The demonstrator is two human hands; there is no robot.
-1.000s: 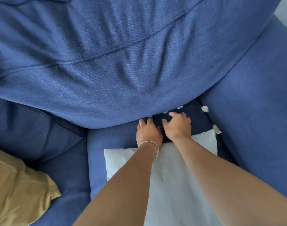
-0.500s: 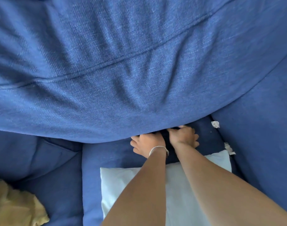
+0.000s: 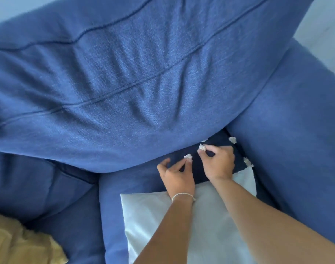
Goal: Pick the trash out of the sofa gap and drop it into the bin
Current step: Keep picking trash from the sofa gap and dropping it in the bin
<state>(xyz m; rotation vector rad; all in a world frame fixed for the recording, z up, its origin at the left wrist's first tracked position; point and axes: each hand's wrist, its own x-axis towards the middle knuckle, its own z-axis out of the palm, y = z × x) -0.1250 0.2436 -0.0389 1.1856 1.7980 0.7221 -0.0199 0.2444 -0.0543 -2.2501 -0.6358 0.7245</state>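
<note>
Both hands have come up out of the sofa gap (image 3: 218, 147): left hand (image 3: 177, 174) pinches one paper scrap (image 3: 188, 156), right hand (image 3: 218, 161) another (image 3: 202, 147). Loose scraps (image 3: 232, 139) remain right; no bin visible.

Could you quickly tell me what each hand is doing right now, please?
Left hand: fingers pinched on a paper scrap.
Right hand: fingers pinched on another scrap.

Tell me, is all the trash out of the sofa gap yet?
Not yet. White scraps still lie in the dark gap: one by the armrest, another near the white pillow. Each hand's fingers pinch a scrap.
</note>
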